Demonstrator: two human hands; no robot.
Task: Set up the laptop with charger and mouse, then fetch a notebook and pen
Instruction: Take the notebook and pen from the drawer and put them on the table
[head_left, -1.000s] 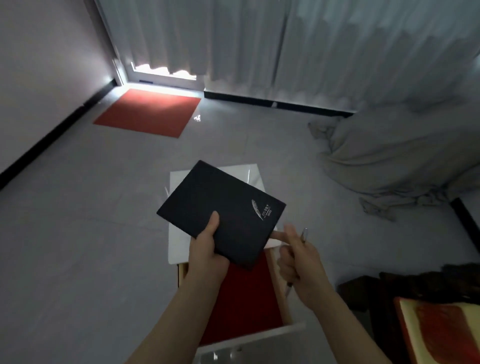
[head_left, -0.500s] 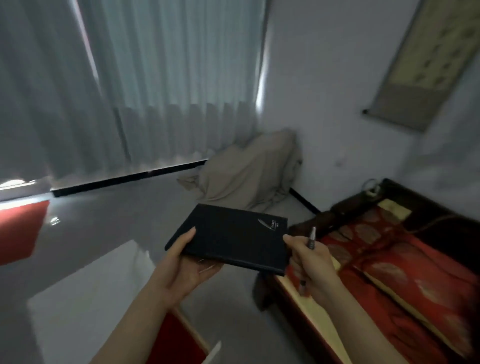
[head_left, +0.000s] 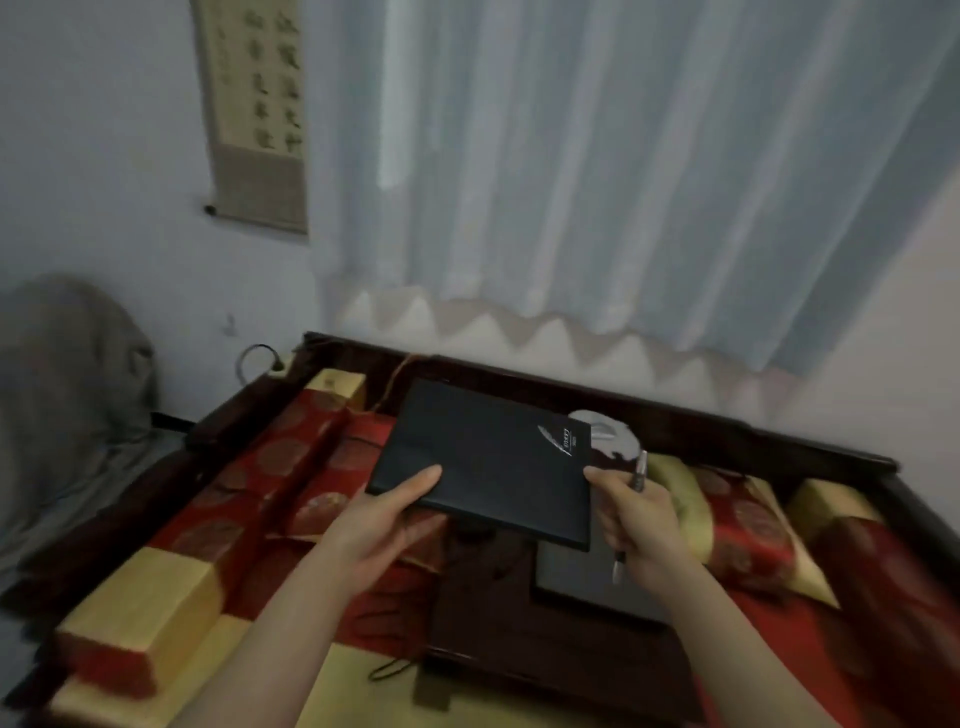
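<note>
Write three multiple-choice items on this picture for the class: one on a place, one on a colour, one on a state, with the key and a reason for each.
1. Where is the pen?
A. in the right hand
B. on the bed
C. in the left hand

2. What colour is the notebook's cover?
A. red
B. black
C. yellow

3. The notebook is
A. open
B. closed
C. torn

Key: 1 A, the pen stands in the right hand, the left hand has none; 2 B, the notebook has a black cover; 3 B, the cover lies flat and shut.
</note>
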